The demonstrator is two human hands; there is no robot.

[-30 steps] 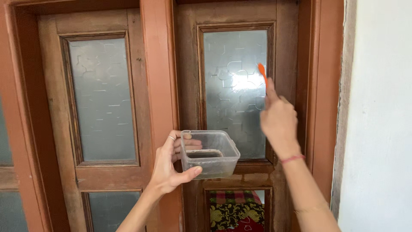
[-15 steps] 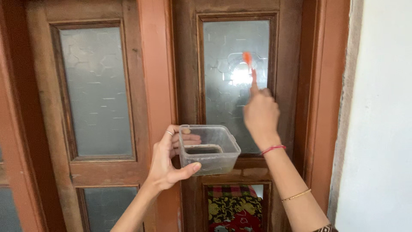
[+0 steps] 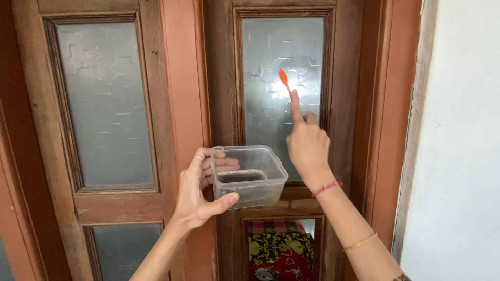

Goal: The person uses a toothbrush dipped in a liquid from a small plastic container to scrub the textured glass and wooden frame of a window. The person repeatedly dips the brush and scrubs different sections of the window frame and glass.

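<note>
Since the earlier frame the orange brush tip has slid leftward and a little lower on the right-hand glass, and the right hand has followed it toward the centre of the frame; the container has barely shifted.

At the far left and centre left stands the left door panel, a frosted, patterned pane in a worn wooden frame, with a second pane below it at the lower left. Just right of it, at lower centre, the left hand is closed around a clear plastic container: thumb pressed on its near wall, fingers wrapped behind the far side, a ring on one finger. The tub is held level and open-topped, with some dark liquid low inside. Right of centre, the right hand is raised above the tub and grips an orange toothbrush, forefinger stretched along the handle, a red thread at the wrist. The brush head lies against the frosted glass of the right door panel, near a bright patch in the upper middle of the frame. Below, through a lower opening, patterned fabric shows. A pale wall fills the right edge.
</note>
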